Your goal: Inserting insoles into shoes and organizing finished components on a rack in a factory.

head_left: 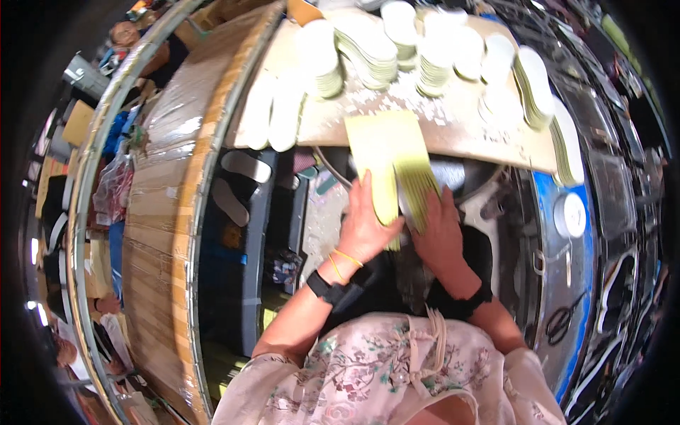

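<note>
Two bundles of pale yellow-green shoe insoles are held upright side by side over my lap, at the near edge of the worktable [322, 131]. My left hand [368, 223] is closed around the left bundle [371, 142], its fingers on the outer side. Around the lower part of the right bundle [412, 156], where several layered edges show, my right hand [439, 237] is closed. Parts of both bundles are hidden behind my fingers. On the table beyond are several stacks of white-topped insoles [365, 46], and white scraps [432, 110] lie scattered before them.
Left of the table runs a tape-covered cardboard panel [156, 212]. A dark round basin [474, 173] sits under the table edge. On the right, a blue-edged surface bears a white roll [569, 215] and black-handled scissors [563, 322]. Another person [166, 53] is at far left.
</note>
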A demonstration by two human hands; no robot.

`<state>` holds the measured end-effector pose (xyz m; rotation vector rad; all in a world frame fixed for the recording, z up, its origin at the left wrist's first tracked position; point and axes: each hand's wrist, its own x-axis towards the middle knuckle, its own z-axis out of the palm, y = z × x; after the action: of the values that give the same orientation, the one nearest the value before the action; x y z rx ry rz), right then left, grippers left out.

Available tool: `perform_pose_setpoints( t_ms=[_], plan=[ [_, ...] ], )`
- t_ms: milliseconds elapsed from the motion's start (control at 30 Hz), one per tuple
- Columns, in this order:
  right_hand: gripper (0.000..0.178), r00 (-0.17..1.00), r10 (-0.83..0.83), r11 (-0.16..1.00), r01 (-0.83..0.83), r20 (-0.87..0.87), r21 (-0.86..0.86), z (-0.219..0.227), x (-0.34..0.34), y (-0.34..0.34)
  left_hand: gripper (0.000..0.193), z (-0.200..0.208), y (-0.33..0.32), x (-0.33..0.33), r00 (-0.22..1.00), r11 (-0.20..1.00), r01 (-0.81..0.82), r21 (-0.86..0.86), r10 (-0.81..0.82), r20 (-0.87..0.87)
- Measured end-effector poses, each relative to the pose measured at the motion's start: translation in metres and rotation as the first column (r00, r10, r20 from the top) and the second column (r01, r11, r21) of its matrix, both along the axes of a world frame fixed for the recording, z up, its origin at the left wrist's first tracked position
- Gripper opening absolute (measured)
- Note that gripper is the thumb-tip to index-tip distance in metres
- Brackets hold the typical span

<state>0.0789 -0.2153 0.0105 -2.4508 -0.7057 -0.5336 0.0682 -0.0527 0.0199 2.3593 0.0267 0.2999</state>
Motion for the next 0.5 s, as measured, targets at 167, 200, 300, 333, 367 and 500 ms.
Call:
perform_pose_setpoints(
  t_ms=[167, 200, 300, 333, 367, 500],
  plan=[
    [0.073, 0.886, -0.002, 0.999, 0.024, -0.463, 0.04, 0.035, -0.002, 0.002, 0.079, 0.003, -0.011, -0.003, 0.98, 0.982, -0.184, -0.03, 0.186, 0.072],
    [0.073, 0.935, 0.073, 0.997, -0.076, -0.348, 0.004, 0.041, -0.004, 0.001, 0.078, 0.006, -0.005, -0.002, 0.969, 0.976, -0.192, -0.105, 0.205, 0.136],
    [0.072, 0.89, 0.306, 0.947, -0.32, -0.339, 0.014, 0.096, -0.022, 0.005, 0.076, 0.022, 0.058, 0.0, 0.894, 0.948, -0.304, -0.098, 0.32, 0.313],
    [0.072, 0.854, 0.364, 0.926, -0.376, -0.371, 0.041, 0.116, -0.026, 0.006, 0.075, 0.051, 0.078, -0.006, 0.866, 0.921, -0.377, -0.101, 0.389, 0.313],
    [0.076, 0.776, 0.428, 0.9, -0.413, -0.463, 0.139, 0.136, -0.027, 0.007, 0.075, 0.063, 0.103, -0.015, 0.839, 0.909, -0.41, -0.076, 0.408, 0.36],
    [0.091, 0.416, 0.438, 0.897, -0.26, -0.797, 0.357, 0.171, 0.005, 0.024, 0.075, 0.089, 0.163, -0.034, 0.846, 0.891, -0.452, 0.045, 0.411, 0.34]
  ],
)
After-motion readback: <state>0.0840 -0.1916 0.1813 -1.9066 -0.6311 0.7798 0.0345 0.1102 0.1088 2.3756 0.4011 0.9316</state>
